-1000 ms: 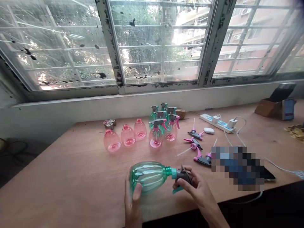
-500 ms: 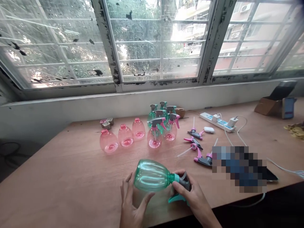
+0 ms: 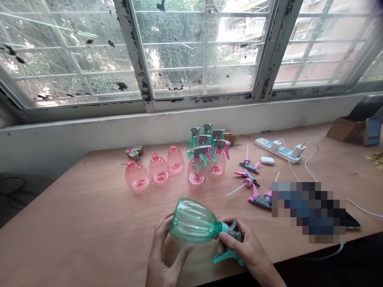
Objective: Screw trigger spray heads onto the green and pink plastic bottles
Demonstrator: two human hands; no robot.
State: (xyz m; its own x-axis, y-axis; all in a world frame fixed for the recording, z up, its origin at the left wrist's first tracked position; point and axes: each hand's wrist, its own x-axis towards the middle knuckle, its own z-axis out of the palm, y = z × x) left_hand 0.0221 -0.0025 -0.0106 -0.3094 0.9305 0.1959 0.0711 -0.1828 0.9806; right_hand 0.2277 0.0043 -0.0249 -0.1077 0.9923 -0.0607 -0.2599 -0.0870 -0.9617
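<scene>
Low in the middle of the view, both hands hold a green spray bottle (image 3: 194,221) lying on its side above the wooden table (image 3: 89,223). My left hand (image 3: 163,255) cups the bottle's body from below. My right hand (image 3: 247,249) grips its grey and teal trigger head (image 3: 231,239), the teal trigger pointing down. Farther back stand three pink bottles without heads (image 3: 154,169) and a cluster of pink and green bottles with heads fitted (image 3: 208,153). Three loose pink and grey trigger heads (image 3: 253,183) lie to the right.
A white power strip (image 3: 279,149) with chargers and cables lies at the back right, beside a small white case (image 3: 267,160). A blurred patch covers something at the right front edge. A cardboard box (image 3: 344,127) sits far right. Small blocks (image 3: 134,152) rest behind the pink bottles.
The green bottle has tilted so its base rises toward the left, and the trigger has turned to point downward. My left hand has slid from the bottle's side to underneath it.
</scene>
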